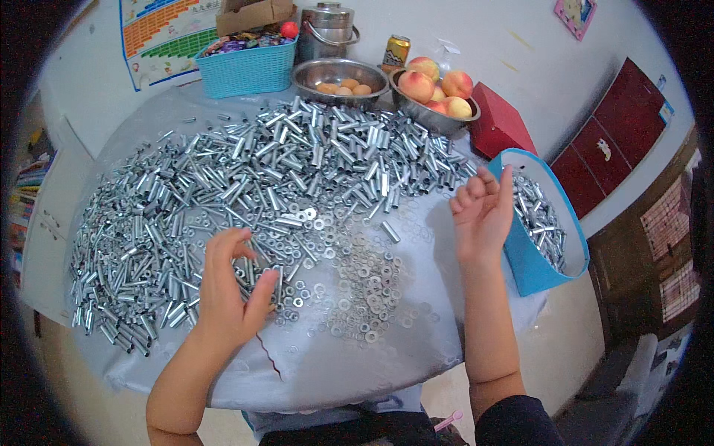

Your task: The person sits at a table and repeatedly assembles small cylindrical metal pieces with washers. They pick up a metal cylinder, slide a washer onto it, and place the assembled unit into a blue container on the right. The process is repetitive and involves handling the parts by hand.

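Note:
My left hand (232, 286) hovers low over the near part of a big heap of silvery metal sleeves (297, 149). Its thumb stands apart from the bent fingers, and no part shows between them. Hex nuts (297, 297) lie beside its thumb. To the right is a loose pile of flat washers (364, 286), with one sleeve (390, 231) lying alone above it. My right hand (480, 215) is raised at the table's right side, palm turned up, fingers loosely curled and thumb apart, holding nothing visible. Next to it stands a blue bin (537, 276) containing more metal sleeves (539, 215).
Along the back of the cloth-covered table (401, 364) stand a light-blue basket (249, 76), a lidded metal pot (326, 33), a bowl of eggs (301, 78), a drink can (396, 53), a bowl of peaches (424, 119) and a red box (502, 123). A dark thread (268, 353) lies near the front edge.

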Motion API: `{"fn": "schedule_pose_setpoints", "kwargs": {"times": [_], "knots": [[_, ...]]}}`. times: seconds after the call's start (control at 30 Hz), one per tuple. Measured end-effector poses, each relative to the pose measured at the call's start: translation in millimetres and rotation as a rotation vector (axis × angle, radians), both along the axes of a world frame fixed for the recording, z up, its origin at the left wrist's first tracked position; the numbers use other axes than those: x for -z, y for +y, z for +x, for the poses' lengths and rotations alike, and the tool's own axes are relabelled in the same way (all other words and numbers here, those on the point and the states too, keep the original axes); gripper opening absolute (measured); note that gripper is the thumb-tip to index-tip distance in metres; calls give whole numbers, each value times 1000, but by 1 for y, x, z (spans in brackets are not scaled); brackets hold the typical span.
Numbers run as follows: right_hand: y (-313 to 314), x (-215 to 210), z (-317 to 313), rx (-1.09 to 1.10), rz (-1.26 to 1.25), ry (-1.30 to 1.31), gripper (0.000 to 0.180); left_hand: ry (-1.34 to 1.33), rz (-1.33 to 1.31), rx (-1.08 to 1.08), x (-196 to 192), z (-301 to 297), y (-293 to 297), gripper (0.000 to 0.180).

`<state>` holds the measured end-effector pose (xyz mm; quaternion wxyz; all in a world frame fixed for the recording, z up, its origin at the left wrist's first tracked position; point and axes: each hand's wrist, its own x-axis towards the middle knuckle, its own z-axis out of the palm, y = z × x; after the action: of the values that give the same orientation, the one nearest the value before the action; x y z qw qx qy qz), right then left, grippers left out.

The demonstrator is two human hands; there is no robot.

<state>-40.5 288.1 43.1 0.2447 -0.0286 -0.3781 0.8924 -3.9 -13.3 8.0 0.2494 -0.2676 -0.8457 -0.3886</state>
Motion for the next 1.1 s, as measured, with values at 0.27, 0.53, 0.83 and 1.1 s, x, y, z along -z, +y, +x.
{"fn": "schedule_pose_setpoints", "kwargs": {"times": [0.27,0.53,0.83,1.1], "knots": [[-48,37,11,-377,633,-252,19,-101,-305,-300,-14,-27,-42,27],[-79,48,19,-353,1716,362,21,-299,-606,-347,18,-39,-57,61],[-86,54,26,-223,1958,345,34,-323,-539,-327,33,-41,-31,82],[-89,51,24,-186,1993,394,27,-249,-446,-333,38,-36,-10,88]]}}
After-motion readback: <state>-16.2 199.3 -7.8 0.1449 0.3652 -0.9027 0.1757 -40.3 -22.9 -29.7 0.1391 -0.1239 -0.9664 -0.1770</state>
